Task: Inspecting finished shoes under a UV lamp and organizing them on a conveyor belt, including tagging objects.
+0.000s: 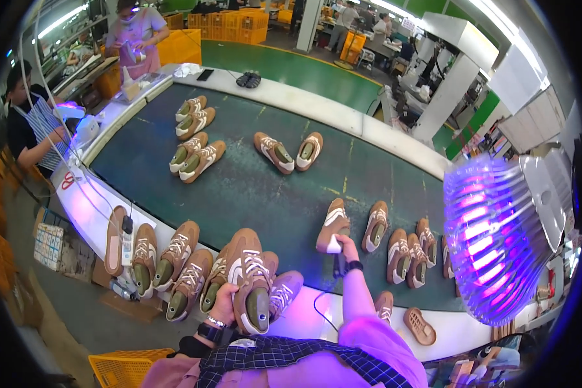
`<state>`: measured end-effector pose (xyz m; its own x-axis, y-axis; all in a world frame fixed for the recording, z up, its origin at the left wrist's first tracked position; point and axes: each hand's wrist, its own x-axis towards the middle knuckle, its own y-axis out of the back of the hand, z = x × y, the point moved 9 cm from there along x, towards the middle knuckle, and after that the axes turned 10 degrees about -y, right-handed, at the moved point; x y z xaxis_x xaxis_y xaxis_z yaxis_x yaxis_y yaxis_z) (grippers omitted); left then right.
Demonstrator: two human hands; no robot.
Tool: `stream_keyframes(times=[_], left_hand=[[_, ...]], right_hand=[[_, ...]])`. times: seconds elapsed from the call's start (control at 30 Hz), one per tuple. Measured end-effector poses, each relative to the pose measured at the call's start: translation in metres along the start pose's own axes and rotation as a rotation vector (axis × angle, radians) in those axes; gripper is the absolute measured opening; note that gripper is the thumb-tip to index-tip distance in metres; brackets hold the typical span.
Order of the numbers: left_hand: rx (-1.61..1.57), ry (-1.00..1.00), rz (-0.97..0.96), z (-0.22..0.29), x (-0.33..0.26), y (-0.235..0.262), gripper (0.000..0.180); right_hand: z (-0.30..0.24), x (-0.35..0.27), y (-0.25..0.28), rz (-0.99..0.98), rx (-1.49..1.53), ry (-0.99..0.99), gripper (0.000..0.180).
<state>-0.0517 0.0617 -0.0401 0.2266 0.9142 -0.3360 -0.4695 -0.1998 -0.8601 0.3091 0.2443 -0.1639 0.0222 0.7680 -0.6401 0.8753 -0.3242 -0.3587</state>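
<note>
Factory benches ring a dark green conveyor belt (265,187). Nearest, the left hand (223,304) grips a tan suede sneaker with white stripes (251,284); the right hand (346,249) sets its mate (334,226) on the belt. Unhandled pairs crowd the white ledge (97,213); finished-looking pairs ride farther off.

Brown suede sneakers spread over a dark green conveyor belt (252,187).

At 11 o'clock lie two pairs of brown-and-white sneakers (194,116) with olive insoles; at 12 o'clock, near the middle, sits one splayed pair (288,152). At 3 o'clock glows a ribbed violet lamp (495,239). At 7 o'clock stands a yellow plastic crate (119,368). At 10 o'clock a person in a striped apron (35,129) works; another person in pink (136,39) stands at 11.
</note>
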Motion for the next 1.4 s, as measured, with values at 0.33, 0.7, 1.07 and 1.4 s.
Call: stream_keyframes(times=[0.33, 0.7, 1.07, 1.4], left_hand=[[0.272, 0.095, -0.187, -0.04, 0.021, -0.058, 0.073], [0.148, 0.428, -0.395, -0.109, 0.007, -0.084, 0.069], [-0.412, 0.304, -0.447, -0.077, 0.021, -0.096, 0.071], [0.082, 0.176, -0.248, -0.059, -0.003, -0.065, 0.075]], right_hand=[[0.032, -0.292, -0.049, -0.376, 0.304, 0.123, 0.071], [0.054, -0.348, -0.021, -0.231, 0.099, 0.18, 0.095], [-0.018, -0.359, -0.086, -0.239, -0.044, 0.621, 0.084], [0.062, -0.325, -0.118, -0.688, 0.403, -0.047, 0.065]])
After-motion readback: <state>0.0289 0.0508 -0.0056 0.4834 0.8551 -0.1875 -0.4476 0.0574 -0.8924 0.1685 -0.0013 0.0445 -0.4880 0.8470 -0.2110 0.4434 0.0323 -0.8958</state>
